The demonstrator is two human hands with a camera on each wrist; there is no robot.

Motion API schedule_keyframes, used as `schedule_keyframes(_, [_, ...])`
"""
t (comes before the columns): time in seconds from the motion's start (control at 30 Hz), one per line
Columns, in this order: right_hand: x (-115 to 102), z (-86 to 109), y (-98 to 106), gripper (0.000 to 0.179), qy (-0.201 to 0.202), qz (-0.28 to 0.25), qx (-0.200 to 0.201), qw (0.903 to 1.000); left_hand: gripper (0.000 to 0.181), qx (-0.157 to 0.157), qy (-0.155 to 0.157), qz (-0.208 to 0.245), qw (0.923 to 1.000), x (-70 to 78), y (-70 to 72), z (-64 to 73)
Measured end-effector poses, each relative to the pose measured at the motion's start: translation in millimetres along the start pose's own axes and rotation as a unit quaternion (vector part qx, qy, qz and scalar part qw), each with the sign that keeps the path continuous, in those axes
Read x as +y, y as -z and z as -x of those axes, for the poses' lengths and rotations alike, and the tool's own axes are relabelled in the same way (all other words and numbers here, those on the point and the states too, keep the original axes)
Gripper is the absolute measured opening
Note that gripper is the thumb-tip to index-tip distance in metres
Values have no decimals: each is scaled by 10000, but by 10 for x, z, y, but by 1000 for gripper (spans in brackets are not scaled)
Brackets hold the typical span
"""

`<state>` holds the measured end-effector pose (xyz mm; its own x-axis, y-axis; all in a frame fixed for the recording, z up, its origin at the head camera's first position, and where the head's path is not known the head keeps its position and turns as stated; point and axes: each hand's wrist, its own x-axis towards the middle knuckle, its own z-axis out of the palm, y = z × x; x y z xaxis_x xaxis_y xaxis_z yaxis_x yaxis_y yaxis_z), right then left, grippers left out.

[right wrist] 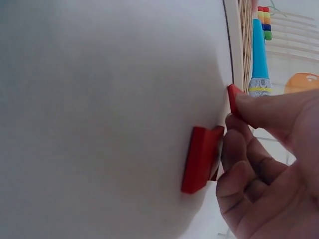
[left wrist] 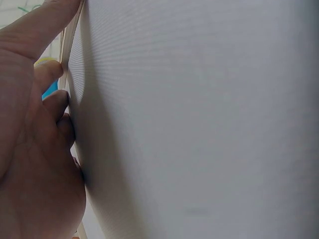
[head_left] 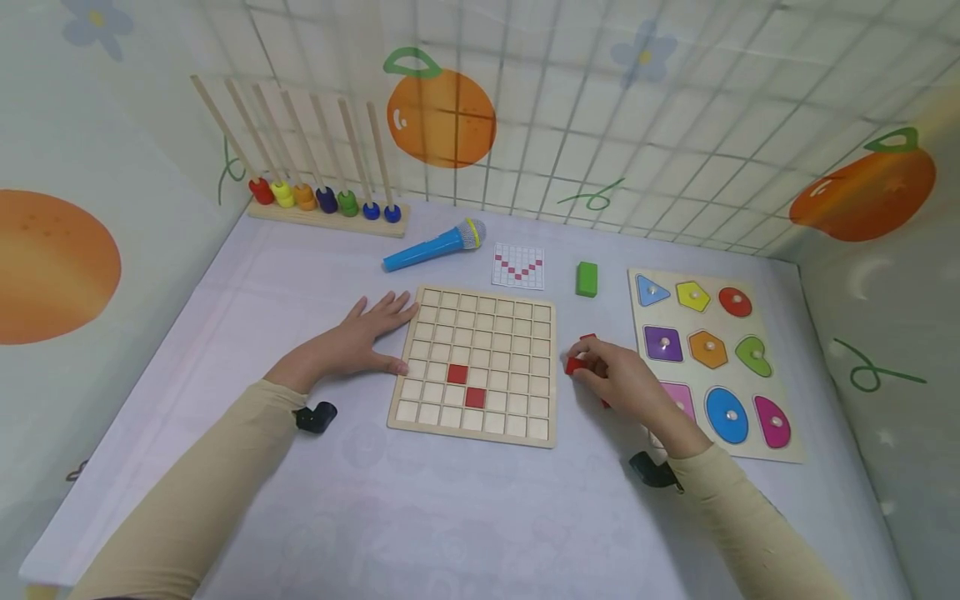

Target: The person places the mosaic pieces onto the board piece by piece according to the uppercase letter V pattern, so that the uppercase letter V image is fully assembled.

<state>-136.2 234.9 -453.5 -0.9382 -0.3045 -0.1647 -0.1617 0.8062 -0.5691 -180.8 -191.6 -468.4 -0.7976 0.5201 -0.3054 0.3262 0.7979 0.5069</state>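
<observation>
A wooden grid board (head_left: 480, 435) lies flat mid-table, with two red square tiles (head_left: 457, 374) set diagonally in its lower cells. My left hand (head_left: 360, 337) is spread on the table, its fingertips and thumb touching the board's left edge. Just right of the board, my right hand (head_left: 622, 379) pinches a red tile (right wrist: 233, 99) between thumb and finger. Other red pieces (right wrist: 197, 159) rest on the table under and beside that hand, partly hidden. Behind the board lies a small pattern card (head_left: 518, 267) with a V of red squares.
A shape puzzle board (head_left: 712, 392) lies at right, partly under my right wrist. A green block (head_left: 587, 279) and a blue toy microphone (head_left: 431, 248) sit behind the grid. A peg stand (head_left: 322, 218) with coloured beads stands back left, near the wall.
</observation>
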Motion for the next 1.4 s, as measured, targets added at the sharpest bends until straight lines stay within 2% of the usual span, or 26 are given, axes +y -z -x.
schedule_keyframes(0.27, [-16,23,0,30,-79,-161,96,9998,110,24,-5,-3,10000,11,1,2])
schedule_keyframes(0.7, [-139,28,4,30,167,-415,185,9988,110,10,-32,29,10000,11,9,5])
schedule_keyframes(1.0, [-212,-12,-34,26,415,-500,368,9972,110,-5,-26,-16,10000,-3,5,-5])
schedule_keyframes(1.4, [-325,-89,-128,25,724,-655,371,9945,110,-15,-36,-14,10000,-23,-1,-10])
